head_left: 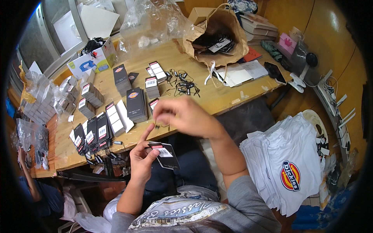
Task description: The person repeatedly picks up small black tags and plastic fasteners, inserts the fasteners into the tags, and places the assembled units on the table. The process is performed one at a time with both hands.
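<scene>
Below the table edge, my left hand (140, 160) grips a few black hang tags (169, 158) between thumb and fingers, its index finger stretched upward. The front tag carries a white barcode sticker with a red band. Just above, my right hand (184, 115) is closed in a pinch, slightly blurred. A thin black tag string (157, 126) hangs from its fingertips, close to my left index finger. On the table behind stand a stack of black tags (136, 103) and a stack of tags with barcode stickers (152, 87). Loose black tag strings (182, 82) lie farther back.
Strung tags (91, 131) lie along the left table edge, their strings hanging over. A paper bag (217, 39) stands at the back, a phone (274, 72) at the table's right edge. White printed garments (279, 163) are piled at right. Another person's arm (28, 174) shows far left.
</scene>
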`<action>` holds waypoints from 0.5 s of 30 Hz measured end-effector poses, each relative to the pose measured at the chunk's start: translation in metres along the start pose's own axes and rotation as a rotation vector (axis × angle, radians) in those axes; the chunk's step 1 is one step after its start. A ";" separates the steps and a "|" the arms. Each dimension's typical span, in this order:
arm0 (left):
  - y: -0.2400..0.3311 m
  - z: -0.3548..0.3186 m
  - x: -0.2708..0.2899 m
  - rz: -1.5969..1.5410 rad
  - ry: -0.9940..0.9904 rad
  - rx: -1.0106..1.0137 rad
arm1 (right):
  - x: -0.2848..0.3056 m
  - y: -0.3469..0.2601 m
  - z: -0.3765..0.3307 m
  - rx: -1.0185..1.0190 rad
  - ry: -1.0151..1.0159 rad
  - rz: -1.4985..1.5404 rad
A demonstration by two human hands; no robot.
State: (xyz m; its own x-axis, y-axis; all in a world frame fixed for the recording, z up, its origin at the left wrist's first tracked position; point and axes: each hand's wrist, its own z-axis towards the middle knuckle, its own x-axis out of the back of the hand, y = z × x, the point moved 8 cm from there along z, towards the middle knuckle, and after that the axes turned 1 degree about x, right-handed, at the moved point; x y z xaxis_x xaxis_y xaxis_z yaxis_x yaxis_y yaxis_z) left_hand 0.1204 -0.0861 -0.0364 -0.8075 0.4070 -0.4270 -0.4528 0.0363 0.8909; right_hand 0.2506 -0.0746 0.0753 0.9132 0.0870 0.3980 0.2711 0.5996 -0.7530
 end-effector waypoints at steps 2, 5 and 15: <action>-0.004 -0.005 -0.007 -0.050 -0.095 0.099 | -0.020 -0.008 -0.011 0.054 -0.113 -0.069; -0.004 -0.010 -0.023 0.006 -0.267 0.129 | -0.024 -0.015 -0.026 0.139 -0.088 -0.246; -0.004 -0.015 -0.022 -0.160 -0.453 0.349 | 0.022 0.006 -0.076 -0.026 0.028 -0.580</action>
State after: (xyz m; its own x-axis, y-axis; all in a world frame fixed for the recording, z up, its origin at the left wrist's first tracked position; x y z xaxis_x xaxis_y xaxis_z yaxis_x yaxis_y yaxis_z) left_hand 0.1346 -0.1091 -0.0328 -0.4631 0.7178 -0.5199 -0.3428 0.3959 0.8519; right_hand 0.2950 -0.1289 0.0395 0.6207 -0.2708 0.7358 0.7364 0.5235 -0.4286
